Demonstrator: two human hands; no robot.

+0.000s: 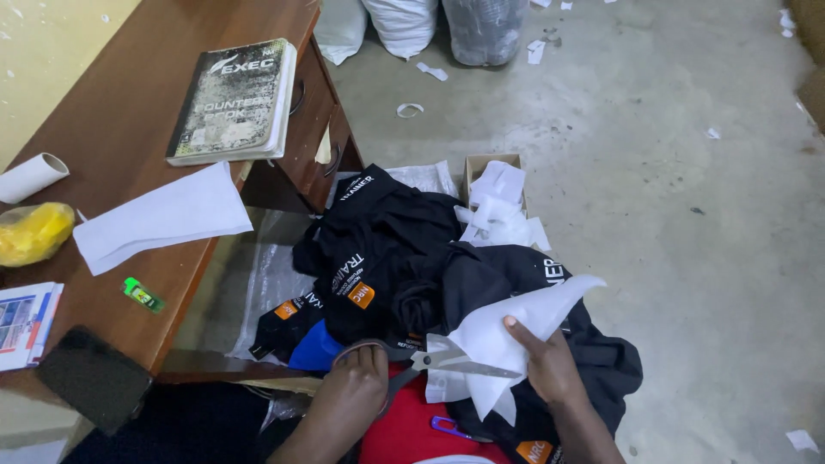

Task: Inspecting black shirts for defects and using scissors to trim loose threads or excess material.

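1. My left hand (pixel 357 378) is closed through the handles of the scissors (pixel 447 363), fingers curled in the loops. The blades look slightly parted; I cannot tell how far.
2. My right hand (pixel 550 365) pinches a white sheet (pixel 524 331), thumb on top and the remaining fingers hidden beneath it.
3. Key relation: the scissors run left to right, handles at my left hand and tips pointing toward my right hand. The blades meet the lower left edge of the white sheet. The sheet's long axis rises from the blades up and right to a point past my right fingers. The right hand is the nearer one to the sheet's middle; the left reaches it only through the blades.
4. Under both hands lies a pile of black garments (pixel 404 258) with orange patches, over red cloth (pixel 412 425) on my lap.
5. Beyond the pile, a small cardboard box (pixel 481 163) holds white paper offcuts (pixel 498 210).
6. To my left, the wooden desk (pixel 112 129) carries a notebook (pixel 232 99), another white sheet, a yellow bag (pixel 34 232) and a dark phone (pixel 90 378).
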